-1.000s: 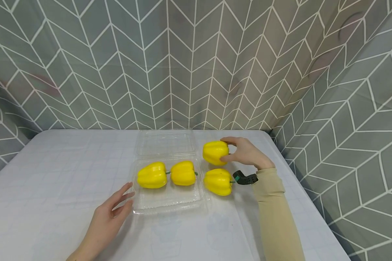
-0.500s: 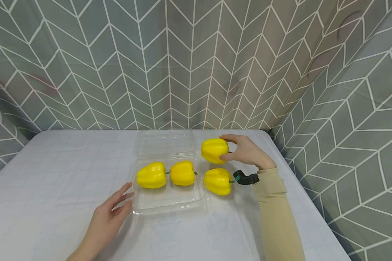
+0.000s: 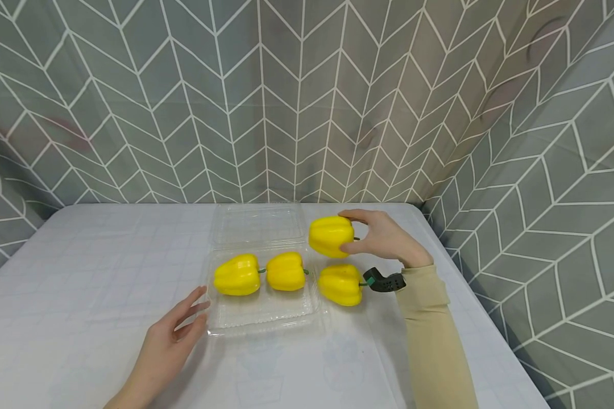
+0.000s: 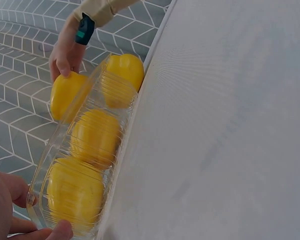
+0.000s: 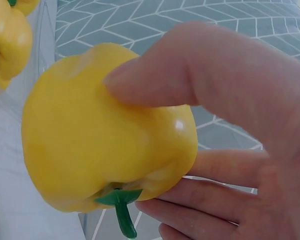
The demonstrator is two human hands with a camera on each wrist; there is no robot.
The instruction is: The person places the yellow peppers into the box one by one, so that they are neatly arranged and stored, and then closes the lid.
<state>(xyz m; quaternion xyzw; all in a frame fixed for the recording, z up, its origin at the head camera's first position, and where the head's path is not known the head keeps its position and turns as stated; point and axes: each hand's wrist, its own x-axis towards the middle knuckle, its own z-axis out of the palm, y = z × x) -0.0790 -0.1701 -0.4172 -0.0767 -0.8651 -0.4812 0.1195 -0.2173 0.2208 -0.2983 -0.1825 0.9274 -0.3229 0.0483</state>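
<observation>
A grey curtain with a white chevron pattern (image 3: 286, 96) hangs behind and to the right of a surface (image 3: 82, 295) covered in a pale checked cloth. On the surface, between the two hands, lies a clear plastic clamshell tray (image 3: 263, 315) with its lid folded open on the far side.

The right hand (image 3: 384, 238), in a beige sleeve (image 3: 432, 341) with a dark wrist device (image 3: 384, 281), grips a yellow bell pepper (image 3: 330, 236) between thumb and curled fingers. The right wrist view shows the thumb across the pepper's side, the fingers beneath it and the green stem pointing down. Compared with a second ago, this held pepper has been lifted slightly and carried a little to the left; it now sits just beside the tray's far right corner, clear of the surface.

The left hand (image 3: 171, 338) rests on the surface with fingers straight and relaxed, its fingertips touching the tray's near left corner. It has not shifted from the earlier pictures.

Two more yellow peppers lie side by side in the tray, just beyond the left hand's fingertips: the left pepper in the tray (image 3: 237, 275) and the right pepper in the tray (image 3: 285, 271). A fourth pepper (image 3: 340, 284) lies on the surface outside the tray, just below the right hand and close to the wrist device. These three are unmoved.
</observation>
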